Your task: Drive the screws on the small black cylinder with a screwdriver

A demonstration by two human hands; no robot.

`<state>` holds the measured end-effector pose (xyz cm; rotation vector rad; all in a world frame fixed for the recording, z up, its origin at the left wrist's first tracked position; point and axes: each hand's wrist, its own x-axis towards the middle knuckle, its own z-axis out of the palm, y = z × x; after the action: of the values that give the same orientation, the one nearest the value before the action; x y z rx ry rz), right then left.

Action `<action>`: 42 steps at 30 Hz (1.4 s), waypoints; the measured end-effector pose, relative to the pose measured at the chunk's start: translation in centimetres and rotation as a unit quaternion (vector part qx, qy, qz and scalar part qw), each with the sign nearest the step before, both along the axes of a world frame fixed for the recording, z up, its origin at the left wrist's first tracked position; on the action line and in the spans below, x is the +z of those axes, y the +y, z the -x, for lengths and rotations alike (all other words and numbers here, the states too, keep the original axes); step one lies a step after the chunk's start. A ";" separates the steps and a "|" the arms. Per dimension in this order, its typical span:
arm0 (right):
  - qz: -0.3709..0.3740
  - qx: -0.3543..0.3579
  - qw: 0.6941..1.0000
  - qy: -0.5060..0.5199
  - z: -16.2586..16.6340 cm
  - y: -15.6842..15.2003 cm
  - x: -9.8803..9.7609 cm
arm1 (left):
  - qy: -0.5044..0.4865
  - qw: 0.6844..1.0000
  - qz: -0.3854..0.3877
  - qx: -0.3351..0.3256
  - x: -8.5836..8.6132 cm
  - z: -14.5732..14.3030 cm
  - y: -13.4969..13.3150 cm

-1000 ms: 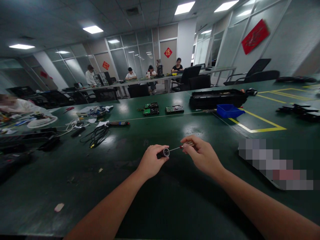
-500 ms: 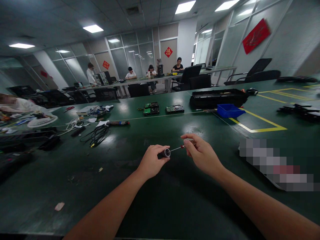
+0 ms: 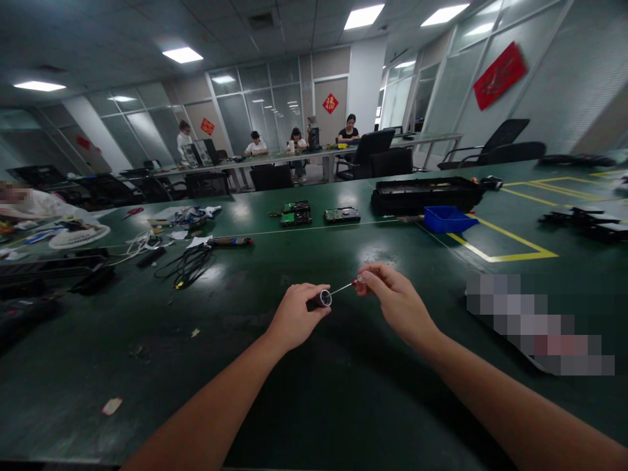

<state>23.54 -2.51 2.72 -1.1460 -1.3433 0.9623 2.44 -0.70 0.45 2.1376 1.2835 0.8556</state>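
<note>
My left hand (image 3: 294, 318) is closed around a small dark cylinder (image 3: 324, 299) whose round silver end faces right. My right hand (image 3: 395, 302) pinches the handle of a thin screwdriver (image 3: 343, 286), and its metal tip reaches the cylinder's end. Both hands hover just above the dark green table (image 3: 304, 392), near its middle.
Green circuit boards (image 3: 296, 214), a long black case (image 3: 426, 193) and a blue bin (image 3: 449, 219) lie further back. Black cables (image 3: 189, 265) and clutter sit at the left. A blurred-out object (image 3: 534, 324) lies to the right. Several people sit at a far table.
The hands stay together at the cylinder; my right hand has shifted slightly left and up, and the screwdriver's handle is less exposed now.
</note>
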 end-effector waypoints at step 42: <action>-0.119 -0.096 0.988 0.014 -0.1 0.0 -0.8 | 0.228 0.942 0.017 -0.247 1.0 -4.9 -3.6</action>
<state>23.62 -2.55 1.92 -1.0531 -1.2615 0.6579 7.38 -4.28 1.49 2.5544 0.8641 0.1295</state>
